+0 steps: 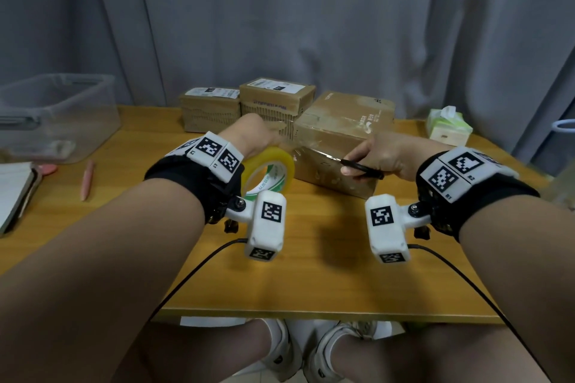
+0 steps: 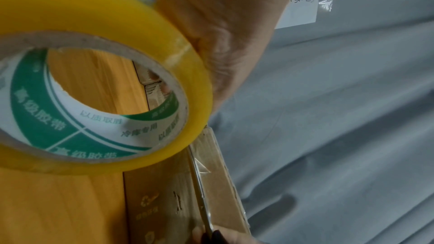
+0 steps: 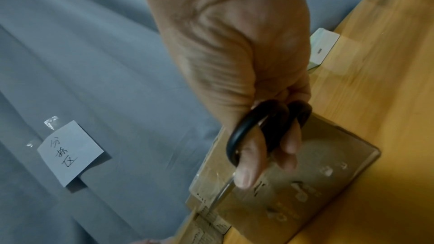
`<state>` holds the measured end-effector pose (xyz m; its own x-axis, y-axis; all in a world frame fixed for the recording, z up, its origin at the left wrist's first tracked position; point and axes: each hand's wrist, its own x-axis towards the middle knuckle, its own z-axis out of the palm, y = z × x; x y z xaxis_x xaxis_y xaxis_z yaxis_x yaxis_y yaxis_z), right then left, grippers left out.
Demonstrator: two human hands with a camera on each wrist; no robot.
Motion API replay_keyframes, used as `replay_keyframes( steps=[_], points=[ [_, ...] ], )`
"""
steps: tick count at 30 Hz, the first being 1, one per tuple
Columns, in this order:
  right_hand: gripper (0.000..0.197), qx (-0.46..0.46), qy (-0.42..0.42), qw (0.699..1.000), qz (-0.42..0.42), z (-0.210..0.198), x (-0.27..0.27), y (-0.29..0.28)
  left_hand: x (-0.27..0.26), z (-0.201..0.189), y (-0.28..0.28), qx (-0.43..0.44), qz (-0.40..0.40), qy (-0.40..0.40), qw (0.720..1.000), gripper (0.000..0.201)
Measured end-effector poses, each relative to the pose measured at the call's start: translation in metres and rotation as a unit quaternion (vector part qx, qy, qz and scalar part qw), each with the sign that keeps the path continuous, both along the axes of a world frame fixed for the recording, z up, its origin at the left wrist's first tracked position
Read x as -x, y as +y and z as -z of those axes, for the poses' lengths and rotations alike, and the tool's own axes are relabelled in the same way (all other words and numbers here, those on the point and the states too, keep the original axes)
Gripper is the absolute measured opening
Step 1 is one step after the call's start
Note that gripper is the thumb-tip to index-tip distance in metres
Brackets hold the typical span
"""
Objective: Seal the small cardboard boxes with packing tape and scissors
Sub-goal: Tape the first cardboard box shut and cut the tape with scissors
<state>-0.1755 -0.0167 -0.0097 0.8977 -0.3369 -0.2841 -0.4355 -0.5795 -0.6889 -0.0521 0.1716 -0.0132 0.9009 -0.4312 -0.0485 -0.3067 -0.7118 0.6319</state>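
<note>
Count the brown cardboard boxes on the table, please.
3: one large brown cardboard box nearest the hands, two small brown cardboard boxes behind it, left and middle. More may hide behind these.

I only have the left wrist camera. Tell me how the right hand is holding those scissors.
Observer: The right hand has thumb and fingers through the black loops of the scissors, blades aimed at the near box and its taped edge.
Operator: Report what stands behind that box.
Observer: Two smaller labelled boxes, side by side.
Operator: Now left of the tape roll.
Observer: A pink pen lies on the table, near a clear plastic bin.
</note>
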Motion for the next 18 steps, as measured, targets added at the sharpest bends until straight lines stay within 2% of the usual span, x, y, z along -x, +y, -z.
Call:
replay_keyframes(
  steps=[4,8,10,18],
  points=[
    [0.027,0.035,0.004,0.999,-0.037,0.005,0.005,-0.007,0.008,0.001,0.01,0.032,0.007,-0.024,0.999,0.029],
    [0.033,0.082,0.032,0.994,-0.067,0.017,0.009,-0.013,0.009,0.005,0.016,0.108,0.018,-0.011,0.994,0.012],
    [0.034,0.085,0.041,0.993,-0.074,0.024,0.009,-0.015,0.009,0.007,0.017,0.128,0.022,-0.008,0.991,0.013],
    [0.035,0.133,0.067,0.984,-0.096,0.036,0.006,-0.009,0.005,0.006,0.018,0.11,0.07,-0.037,0.991,0.012]
  ],
)
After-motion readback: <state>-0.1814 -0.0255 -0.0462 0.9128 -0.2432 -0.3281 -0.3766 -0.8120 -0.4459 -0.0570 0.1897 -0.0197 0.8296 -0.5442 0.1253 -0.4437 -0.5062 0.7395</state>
